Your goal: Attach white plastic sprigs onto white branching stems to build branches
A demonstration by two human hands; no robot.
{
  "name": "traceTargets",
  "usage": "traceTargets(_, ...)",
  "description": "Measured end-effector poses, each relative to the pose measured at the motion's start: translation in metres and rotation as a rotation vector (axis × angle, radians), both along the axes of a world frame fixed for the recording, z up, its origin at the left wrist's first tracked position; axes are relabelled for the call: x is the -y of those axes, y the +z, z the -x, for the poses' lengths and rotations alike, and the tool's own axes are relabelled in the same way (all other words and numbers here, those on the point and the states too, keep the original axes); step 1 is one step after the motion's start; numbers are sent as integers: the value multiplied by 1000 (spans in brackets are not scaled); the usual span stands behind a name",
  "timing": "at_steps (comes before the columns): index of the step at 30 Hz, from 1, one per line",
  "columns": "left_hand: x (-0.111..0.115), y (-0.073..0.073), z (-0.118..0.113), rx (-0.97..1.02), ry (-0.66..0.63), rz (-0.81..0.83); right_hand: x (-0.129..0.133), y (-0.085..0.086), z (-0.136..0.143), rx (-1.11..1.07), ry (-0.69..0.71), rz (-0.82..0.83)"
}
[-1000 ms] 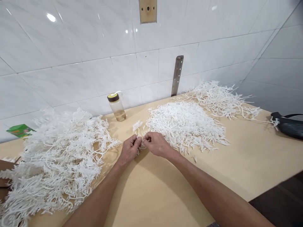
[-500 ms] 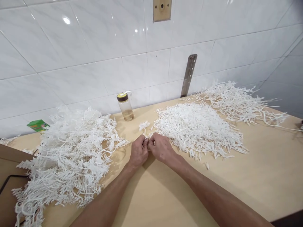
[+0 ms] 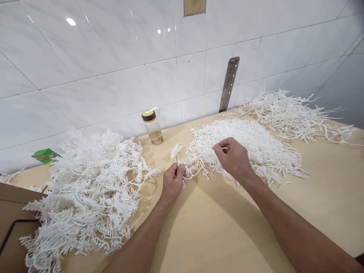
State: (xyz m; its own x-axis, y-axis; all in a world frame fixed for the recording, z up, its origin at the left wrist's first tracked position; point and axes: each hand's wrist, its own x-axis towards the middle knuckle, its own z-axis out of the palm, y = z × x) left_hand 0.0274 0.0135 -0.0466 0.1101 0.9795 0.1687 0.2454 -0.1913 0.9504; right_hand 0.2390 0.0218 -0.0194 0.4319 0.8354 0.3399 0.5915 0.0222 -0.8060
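Between thumb and fingers, my left hand [image 3: 174, 181] grips a white branched plastic sprig [image 3: 196, 170]; its feathery tip rises above the hand and its stems spread to the right. My right hand [image 3: 232, 156] is raised over a heap of small white plastic pieces [image 3: 264, 151], thumb and forefinger pinched together; what they hold, if anything, is too small to make out. To the left lies a larger pile of white branched sprigs [image 3: 96, 197]. Thin bare white stems [image 3: 301, 117] make up another pile at the back right.
A clear bottle [image 3: 155, 132] with a dark and yellow lid stands near the tiled wall. Against that wall leans a perforated metal bracket [image 3: 229, 85]. A green packet [image 3: 46, 155] sits behind the left pile, and a cardboard box [image 3: 17, 216] borders it on the left.
My right hand has parted from the left and moved right, up over the heap of small pieces. The left hand keeps its hold on the sprig. The view has shifted slightly.
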Motion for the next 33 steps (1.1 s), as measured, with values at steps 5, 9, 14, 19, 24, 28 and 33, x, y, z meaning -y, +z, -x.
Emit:
traceTargets(5,0,-1,1,61,12,11,-5,0,-16,244,-34,-164)
traceTargets(9,-1,-3,3,76,23,20,-10,1,-25,373,-72,-281)
traceTargets(14,-3,-5,3,108,34,29,-1,3,4,215,163,-227)
traceTargets(19,-3,-3,1,99,20,-7,14,-6,49,99,568,26)
traceTargets(24,-1,0,-1,25,12,-20,17,-10,56,46,583,122)
traceTargets(28,-2,-2,-3,-61,51,-33,21,-8,55,228,569,80)
traceTargets(33,-2,-3,-6,-143,92,-54,26,-11,62,327,510,82)
